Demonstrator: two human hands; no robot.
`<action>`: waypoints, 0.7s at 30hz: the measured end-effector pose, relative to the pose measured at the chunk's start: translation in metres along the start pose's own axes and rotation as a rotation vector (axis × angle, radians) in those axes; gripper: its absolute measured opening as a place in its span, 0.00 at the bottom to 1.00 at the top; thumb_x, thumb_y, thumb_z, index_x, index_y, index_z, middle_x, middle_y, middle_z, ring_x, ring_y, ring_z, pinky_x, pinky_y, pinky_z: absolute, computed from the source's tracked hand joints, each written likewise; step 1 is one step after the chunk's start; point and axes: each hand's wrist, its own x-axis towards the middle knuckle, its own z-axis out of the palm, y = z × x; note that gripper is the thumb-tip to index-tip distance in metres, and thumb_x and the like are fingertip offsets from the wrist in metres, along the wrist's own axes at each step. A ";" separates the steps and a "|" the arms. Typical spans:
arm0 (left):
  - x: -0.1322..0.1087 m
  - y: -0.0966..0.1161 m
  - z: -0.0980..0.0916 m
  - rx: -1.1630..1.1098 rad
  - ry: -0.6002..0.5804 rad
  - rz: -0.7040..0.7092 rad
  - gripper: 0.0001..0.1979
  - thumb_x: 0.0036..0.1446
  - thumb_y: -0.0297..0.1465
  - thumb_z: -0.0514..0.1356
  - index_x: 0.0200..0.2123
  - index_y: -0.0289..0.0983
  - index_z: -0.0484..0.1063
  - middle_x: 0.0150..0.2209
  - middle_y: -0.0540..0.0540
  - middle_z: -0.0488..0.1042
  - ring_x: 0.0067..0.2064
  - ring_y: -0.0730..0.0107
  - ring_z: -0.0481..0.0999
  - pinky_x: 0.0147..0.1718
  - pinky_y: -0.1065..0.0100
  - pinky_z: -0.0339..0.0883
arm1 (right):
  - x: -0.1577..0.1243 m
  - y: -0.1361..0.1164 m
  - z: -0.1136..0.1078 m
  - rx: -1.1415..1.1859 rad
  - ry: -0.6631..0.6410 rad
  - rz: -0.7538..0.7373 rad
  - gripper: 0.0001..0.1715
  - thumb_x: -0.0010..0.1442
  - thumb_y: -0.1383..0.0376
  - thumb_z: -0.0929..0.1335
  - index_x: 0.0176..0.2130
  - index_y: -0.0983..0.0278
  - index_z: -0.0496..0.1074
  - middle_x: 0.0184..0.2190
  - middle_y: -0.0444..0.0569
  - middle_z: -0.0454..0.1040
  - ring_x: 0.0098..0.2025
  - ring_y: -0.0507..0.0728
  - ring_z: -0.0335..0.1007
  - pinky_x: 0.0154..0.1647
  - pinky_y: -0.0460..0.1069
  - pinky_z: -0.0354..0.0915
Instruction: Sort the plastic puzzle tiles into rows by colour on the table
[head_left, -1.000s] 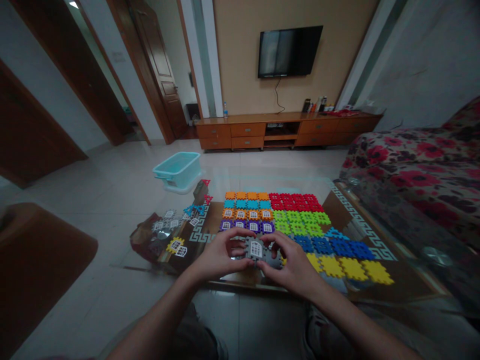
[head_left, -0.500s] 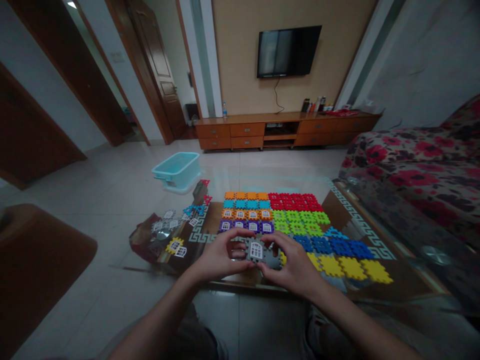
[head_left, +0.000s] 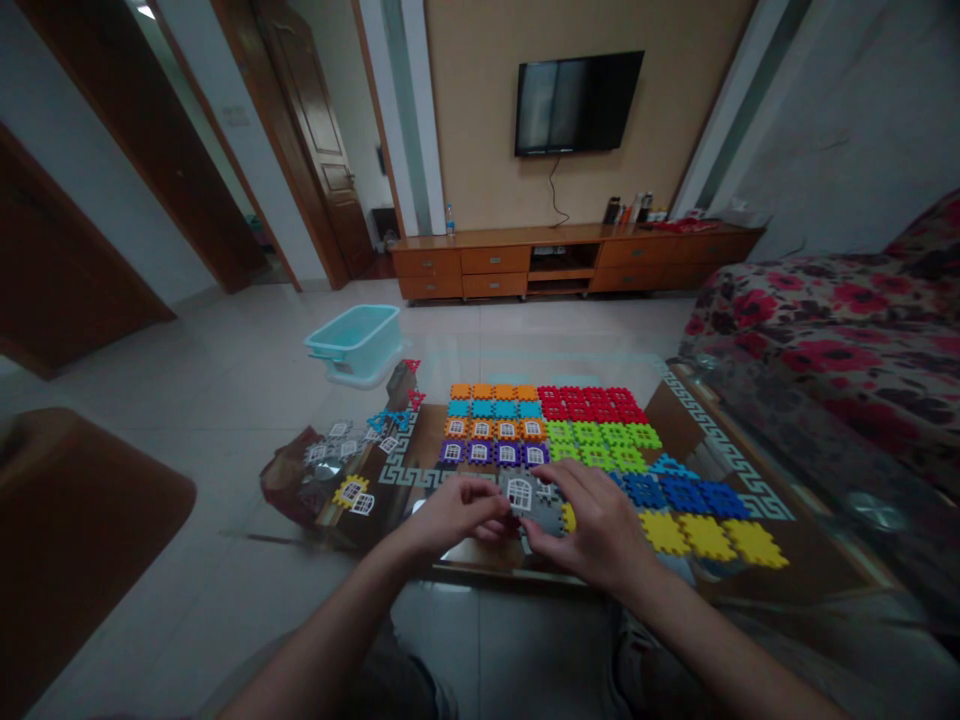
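Grey notched-edge plastic tiles [head_left: 546, 518] are held together near the front edge of the glass-topped coffee table [head_left: 495, 573], slightly right of its middle. A white arched window insert [head_left: 519, 492] is seated in the upper tile. The left hand [head_left: 454, 515] is curled, with the fingers drawn close, and its fingertips [head_left: 501, 510] are pressed against the left side of the tiles in a loose pinch. The right hand [head_left: 600, 522] is spread over the tiles, with the fingers splayed across their upper right part. Whether the tiles are lifted clear of the glass cannot be told.

Handling is judged as light and stiff, the material being thin moulded plastic. Some sliding on the smooth glass is expected. Hold is best taken at the notched rims, as the window insert appears thin and possibly fragile.

Rows of orange tiles [head_left: 487, 392], teal tiles [head_left: 506, 409] and purple tiles [head_left: 495, 453] are laid toward the far edge, beside red tiles [head_left: 589, 405] and green tiles [head_left: 596, 445]. Blue tiles [head_left: 679, 495] and yellow tiles [head_left: 705, 538] extend toward the right corner. A loose heap of window-fitted tiles [head_left: 334, 455] lies on a dark plastic bag [head_left: 292, 490] at the left corner. A teal plastic tub [head_left: 354, 340] stands on the floor beyond that corner.
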 end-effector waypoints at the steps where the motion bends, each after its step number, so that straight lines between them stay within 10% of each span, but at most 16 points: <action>1: 0.000 -0.001 0.002 0.008 -0.019 0.005 0.15 0.51 0.41 0.67 0.32 0.33 0.74 0.31 0.44 0.78 0.33 0.70 0.78 0.40 0.63 0.71 | 0.000 0.000 0.000 -0.005 -0.002 -0.003 0.23 0.52 0.61 0.70 0.49 0.62 0.70 0.43 0.55 0.77 0.44 0.64 0.73 0.43 0.58 0.68; 21: 0.005 -0.011 0.021 -0.104 0.000 0.090 0.15 0.50 0.38 0.67 0.36 0.33 0.73 0.34 0.43 0.79 0.34 0.68 0.78 0.40 0.62 0.72 | -0.004 -0.003 0.008 0.011 -0.034 -0.073 0.24 0.51 0.64 0.69 0.49 0.63 0.71 0.44 0.56 0.77 0.43 0.64 0.74 0.45 0.60 0.68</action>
